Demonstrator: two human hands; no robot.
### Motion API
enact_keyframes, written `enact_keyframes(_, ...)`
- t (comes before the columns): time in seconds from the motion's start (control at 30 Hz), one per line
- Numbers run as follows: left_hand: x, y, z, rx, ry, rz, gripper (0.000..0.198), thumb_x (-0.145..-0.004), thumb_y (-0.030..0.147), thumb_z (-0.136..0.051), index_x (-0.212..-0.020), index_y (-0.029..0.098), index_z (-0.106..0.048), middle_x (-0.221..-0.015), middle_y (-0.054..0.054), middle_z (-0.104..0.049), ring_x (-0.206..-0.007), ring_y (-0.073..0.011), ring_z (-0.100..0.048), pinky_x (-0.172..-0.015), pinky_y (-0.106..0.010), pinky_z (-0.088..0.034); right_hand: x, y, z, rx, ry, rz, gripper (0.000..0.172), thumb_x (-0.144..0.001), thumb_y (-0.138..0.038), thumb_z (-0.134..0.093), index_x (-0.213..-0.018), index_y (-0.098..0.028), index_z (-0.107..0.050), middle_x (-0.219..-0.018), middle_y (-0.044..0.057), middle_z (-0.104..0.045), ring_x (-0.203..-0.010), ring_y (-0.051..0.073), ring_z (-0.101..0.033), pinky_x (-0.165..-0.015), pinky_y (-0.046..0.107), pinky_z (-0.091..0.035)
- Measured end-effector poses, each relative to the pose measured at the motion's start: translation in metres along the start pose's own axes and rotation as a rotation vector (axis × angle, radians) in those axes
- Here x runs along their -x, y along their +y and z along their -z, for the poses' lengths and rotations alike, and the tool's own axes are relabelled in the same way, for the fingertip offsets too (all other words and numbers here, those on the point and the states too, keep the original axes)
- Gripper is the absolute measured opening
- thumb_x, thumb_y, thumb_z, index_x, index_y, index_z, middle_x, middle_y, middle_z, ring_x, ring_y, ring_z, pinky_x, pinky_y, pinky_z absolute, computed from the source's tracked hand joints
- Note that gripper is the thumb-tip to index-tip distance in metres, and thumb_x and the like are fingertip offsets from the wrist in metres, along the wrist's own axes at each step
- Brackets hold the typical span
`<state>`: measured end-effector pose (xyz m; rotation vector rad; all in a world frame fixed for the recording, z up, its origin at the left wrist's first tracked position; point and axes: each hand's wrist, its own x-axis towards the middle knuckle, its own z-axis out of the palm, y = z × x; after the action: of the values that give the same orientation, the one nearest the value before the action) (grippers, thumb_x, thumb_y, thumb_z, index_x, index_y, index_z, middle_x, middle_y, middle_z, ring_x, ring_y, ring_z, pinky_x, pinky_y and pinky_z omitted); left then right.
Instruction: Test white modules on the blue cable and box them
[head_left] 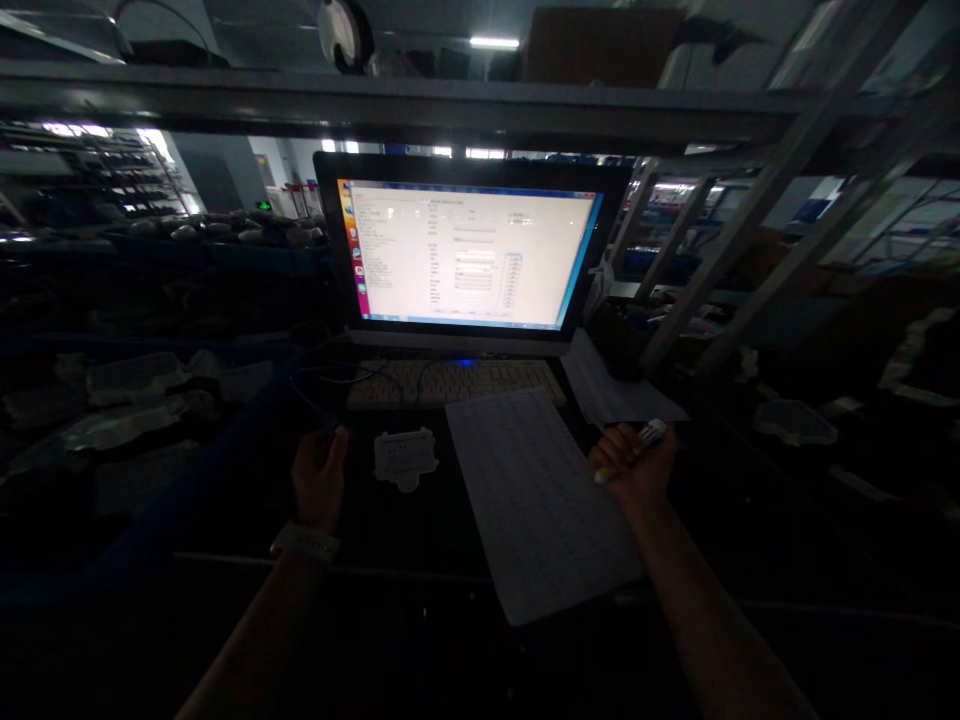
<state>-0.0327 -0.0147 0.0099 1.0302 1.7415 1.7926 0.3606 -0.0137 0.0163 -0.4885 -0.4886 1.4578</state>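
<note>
My left hand (pixel 320 482), with a pale band at the wrist, is closed in a pinch at the end of a thin blue cable (pixel 306 398). The cable loops back towards the keyboard. Just right of that hand lies a small pale, translucent case (pixel 405 456) with tabs on its edges, flat on the dark table. My right hand (pixel 634 465) is closed around a white marker (pixel 652 432), whose yellowish end pokes out below the fingers. It rests by the right edge of a printed sheet of paper (pixel 536 510).
A lit monitor (pixel 472 255) shows a form window, with a white keyboard (pixel 457 382) below it. At left stands a blue bin (pixel 247 450) of clear cases. Another paper (pixel 619 385) lies behind my right hand. A metal shelf beam (pixel 420 105) crosses above; slanted posts (pixel 720 260) stand at right.
</note>
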Motion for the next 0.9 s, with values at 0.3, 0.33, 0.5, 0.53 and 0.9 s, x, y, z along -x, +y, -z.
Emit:
enact_keyframes(0.3,0.002,0.006,0.000,-0.011,0.015,0.011,0.041,-0.060,0.048,-0.066,-0.085,0.016,-0.059,-0.082,-0.004,-0.063,-0.081,-0.0208,-0.059,-0.070,-0.033,-0.047,-0.002,0.001,0.001,-0.165,-0.064,0.012,0.053,-0.069,-0.057,-0.061,-0.050,-0.020,-0.028,-0.040,-0.009,-0.033,-0.033,0.005,-0.028,-0.031,0.020,-0.029)
enact_keyframes(0.33,0.002,0.006,0.001,-0.008,0.021,0.022,0.042,-0.059,0.048,-0.067,-0.085,0.016,-0.060,-0.082,-0.005,-0.063,-0.082,-0.0213,-0.059,-0.070,-0.033,-0.047,-0.003,0.003,0.000,-0.167,-0.061,0.015,0.052,-0.070,-0.057,-0.062,-0.051,-0.020,-0.030,-0.041,-0.009,-0.034,-0.033,0.005,-0.029,-0.032,0.019,-0.030)
enact_keyframes(0.5,0.000,0.003,0.000,0.010,0.035,0.036,0.042,-0.058,0.048,-0.066,-0.085,0.017,-0.061,-0.084,-0.004,-0.063,-0.085,-0.0222,-0.059,-0.075,-0.035,-0.047,-0.007,0.007,-0.002,-0.140,-0.054,0.036,0.046,-0.068,-0.055,-0.068,-0.057,-0.019,-0.042,-0.044,-0.010,-0.037,-0.036,0.004,-0.034,-0.035,0.016,-0.033)
enact_keyframes(0.53,0.000,0.002,0.000,-0.008,0.030,0.031,0.042,-0.058,0.049,-0.066,-0.085,0.017,-0.061,-0.084,-0.004,-0.063,-0.085,-0.0223,-0.059,-0.075,-0.035,-0.047,-0.008,0.007,-0.002,-0.134,-0.054,0.041,0.045,-0.068,-0.055,-0.069,-0.058,-0.019,-0.043,-0.044,-0.010,-0.037,-0.037,0.004,-0.035,-0.035,0.016,-0.034)
enact_keyframes(0.9,0.003,0.009,0.000,-0.043,0.033,0.036,0.042,-0.058,0.051,-0.064,-0.084,0.017,-0.059,-0.081,-0.003,-0.062,-0.084,-0.0224,-0.059,-0.073,-0.035,-0.047,-0.004,0.007,-0.011,-0.120,-0.043,-0.059,0.025,-0.079,-0.044,-0.061,-0.092,-0.023,-0.061,-0.061,-0.005,-0.048,-0.049,0.005,-0.044,-0.044,0.016,-0.041)
